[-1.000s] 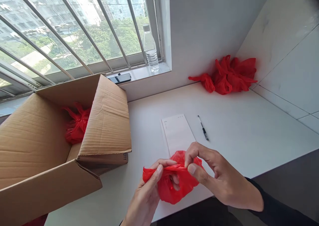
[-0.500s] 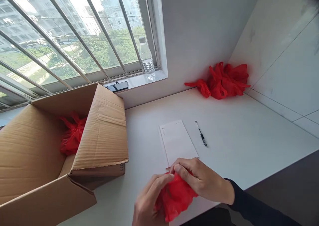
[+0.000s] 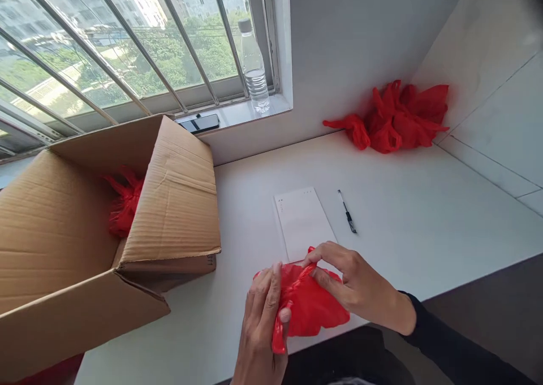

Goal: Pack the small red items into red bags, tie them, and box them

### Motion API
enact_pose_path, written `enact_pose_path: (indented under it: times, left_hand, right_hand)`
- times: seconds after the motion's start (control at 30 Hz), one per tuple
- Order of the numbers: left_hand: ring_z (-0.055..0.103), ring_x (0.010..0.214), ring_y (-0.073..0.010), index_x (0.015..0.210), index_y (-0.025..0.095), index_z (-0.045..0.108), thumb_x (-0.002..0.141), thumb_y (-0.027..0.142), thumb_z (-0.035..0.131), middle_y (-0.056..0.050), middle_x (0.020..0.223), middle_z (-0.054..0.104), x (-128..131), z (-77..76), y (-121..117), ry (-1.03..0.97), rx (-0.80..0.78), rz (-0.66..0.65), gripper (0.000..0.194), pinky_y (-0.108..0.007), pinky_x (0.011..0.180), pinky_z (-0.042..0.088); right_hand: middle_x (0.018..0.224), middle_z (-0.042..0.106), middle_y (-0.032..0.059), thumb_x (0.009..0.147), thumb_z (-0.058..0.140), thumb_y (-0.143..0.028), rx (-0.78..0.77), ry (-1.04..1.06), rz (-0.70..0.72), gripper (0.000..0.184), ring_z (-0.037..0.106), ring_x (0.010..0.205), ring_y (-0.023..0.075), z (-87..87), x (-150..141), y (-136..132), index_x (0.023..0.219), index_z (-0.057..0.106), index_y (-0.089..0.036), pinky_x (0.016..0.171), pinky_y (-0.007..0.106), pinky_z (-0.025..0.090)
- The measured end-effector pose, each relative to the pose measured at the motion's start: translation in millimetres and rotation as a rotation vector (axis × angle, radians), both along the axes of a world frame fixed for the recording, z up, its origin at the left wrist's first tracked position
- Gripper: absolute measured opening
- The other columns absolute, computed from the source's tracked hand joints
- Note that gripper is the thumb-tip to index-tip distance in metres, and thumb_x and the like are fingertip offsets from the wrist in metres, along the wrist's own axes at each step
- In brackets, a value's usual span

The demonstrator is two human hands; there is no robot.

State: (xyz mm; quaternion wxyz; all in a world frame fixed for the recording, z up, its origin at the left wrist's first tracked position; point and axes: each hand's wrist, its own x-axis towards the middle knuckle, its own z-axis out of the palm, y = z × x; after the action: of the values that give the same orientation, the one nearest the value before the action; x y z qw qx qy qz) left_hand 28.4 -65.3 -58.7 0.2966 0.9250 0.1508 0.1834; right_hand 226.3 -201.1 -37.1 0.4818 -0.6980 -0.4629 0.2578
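A thin red plastic bag (image 3: 319,306) lies bunched at the table's front edge, between my two hands. My right hand (image 3: 345,275) pinches a twisted, gathered part of it between thumb and fingers. On its left side, my left hand (image 3: 263,317) is closed on the bag, with a loop of red plastic sticking out below the thumb. Just beyond the bag lies a white paper pad (image 3: 303,221), its near edge partly covered by the bag and my right hand. A black-capped pen (image 3: 348,212) rests to the right of the pad.
An open cardboard box (image 3: 182,204) stands at the left, with a red bundle (image 3: 127,204) inside. More red bags (image 3: 399,122) are heaped in the far right corner. On the windowsill are a water bottle (image 3: 255,74) and a phone (image 3: 201,124).
My hands have shifted on the bag, which now shows more spread out, with a twisted strand between the fingers. The whole view has tilted down a little.
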Motion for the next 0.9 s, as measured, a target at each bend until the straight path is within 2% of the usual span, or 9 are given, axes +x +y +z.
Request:
enact_pose_path:
  times: [0.1, 0.2, 0.27, 0.33, 0.43, 0.5, 0.57, 0.7, 0.9]
  left_hand:
    - [0.035, 0.153, -0.0270, 0.165, 0.036, 0.023, 0.105, 0.011, 0.040, -0.007, 0.162, 0.046, -32, -25.1, 3, 0.061, 0.043, 0.118, 0.068, -0.054, 0.123, 0.034]
    - [0.035, 0.153, -0.0268, 0.162, 0.040, 0.028, 0.106, 0.016, 0.040, -0.005, 0.162, 0.046, -59, -44.0, 4, 0.175, -0.027, 0.237, 0.062, -0.058, 0.120, 0.038]
    - [0.030, 0.156, -0.0276, 0.163, 0.039, 0.029, 0.108, 0.019, 0.037, -0.005, 0.166, 0.040, -62, -45.2, 2, 0.179, -0.075, 0.265, 0.059, -0.058, 0.120, 0.038]
    - [0.022, 0.159, -0.0300, 0.164, 0.034, 0.026, 0.108, 0.021, 0.036, -0.006, 0.171, 0.032, -53, -39.9, -1, 0.119, -0.029, 0.187, 0.059, -0.059, 0.123, 0.032]
    - [0.014, 0.161, -0.0327, 0.166, 0.025, 0.023, 0.105, 0.018, 0.042, -0.008, 0.173, 0.026, -28, -33.9, -7, 0.098, 0.161, -0.048, 0.064, -0.058, 0.128, 0.019]
    - [0.016, 0.161, -0.0304, 0.166, 0.022, 0.023, 0.102, 0.015, 0.045, -0.008, 0.173, 0.028, -13, -38.0, -9, 0.141, 0.252, -0.143, 0.067, -0.053, 0.130, 0.018]
    - [0.019, 0.160, -0.0278, 0.166, 0.020, 0.021, 0.102, 0.016, 0.045, -0.008, 0.171, 0.031, -4, -48.5, -11, 0.184, 0.303, -0.166, 0.068, -0.049, 0.129, 0.022]
    - [0.025, 0.158, -0.0275, 0.166, 0.018, 0.019, 0.103, 0.019, 0.045, -0.009, 0.169, 0.034, 0, -73.5, -12, 0.226, 0.360, -0.123, 0.068, -0.050, 0.129, 0.024]
    - [0.026, 0.158, -0.0243, 0.165, 0.014, 0.020, 0.103, 0.021, 0.045, -0.007, 0.169, 0.035, 4, -94.5, -14, 0.264, 0.376, -0.099, 0.067, -0.042, 0.131, 0.014]
  right_hand:
    - [0.102, 0.073, 0.0046, 0.104, 0.048, -0.030, -0.177, -0.065, -0.139, 0.018, 0.068, 0.096, 0.0222, -24.0, 9, -21, 0.102, 0.065, -0.025, 0.072, 0.034, 0.055]
    - [0.105, 0.074, 0.0069, 0.105, 0.047, -0.037, -0.307, -0.080, -0.231, 0.023, 0.069, 0.095, 0.0241, -46.8, 12, -38, 0.100, 0.065, -0.025, 0.060, 0.032, 0.053]
    - [0.114, 0.072, 0.0090, 0.106, 0.047, -0.043, -0.307, -0.032, -0.265, 0.025, 0.070, 0.100, 0.0251, -51.2, 6, -43, 0.101, 0.065, -0.025, 0.056, 0.030, 0.054]
    - [0.128, 0.068, 0.0098, 0.106, 0.047, -0.045, -0.246, 0.028, -0.301, 0.024, 0.068, 0.111, 0.0254, -47.9, -7, -41, 0.105, 0.061, -0.026, 0.054, 0.029, 0.056]
    - [0.143, 0.061, 0.0109, 0.108, 0.044, -0.036, -0.047, -0.081, -0.245, 0.015, 0.058, 0.133, 0.0263, -45.4, -37, -31, 0.114, 0.053, -0.026, 0.089, 0.042, 0.063]
    - [0.150, 0.056, 0.0137, 0.107, 0.043, -0.027, 0.038, -0.271, -0.172, 0.011, 0.047, 0.144, 0.0292, -54.3, -56, -24, 0.115, 0.051, -0.024, 0.114, 0.058, 0.049]
    - [0.154, 0.052, 0.0164, 0.105, 0.044, -0.022, 0.018, -0.445, -0.154, 0.011, 0.039, 0.150, 0.0330, -71.3, -69, -17, 0.114, 0.052, -0.023, 0.118, 0.066, 0.042]
    - [0.156, 0.050, 0.0192, 0.102, 0.043, -0.015, -0.082, -0.623, -0.200, 0.015, 0.037, 0.152, 0.0342, -106.2, -74, -13, 0.111, 0.054, -0.020, 0.116, 0.067, 0.044]
    - [0.163, 0.041, 0.0159, 0.101, 0.044, -0.015, -0.158, -0.679, -0.160, 0.013, 0.027, 0.156, 0.0338, -124.3, -66, -17, 0.109, 0.053, -0.021, 0.119, 0.067, 0.038]
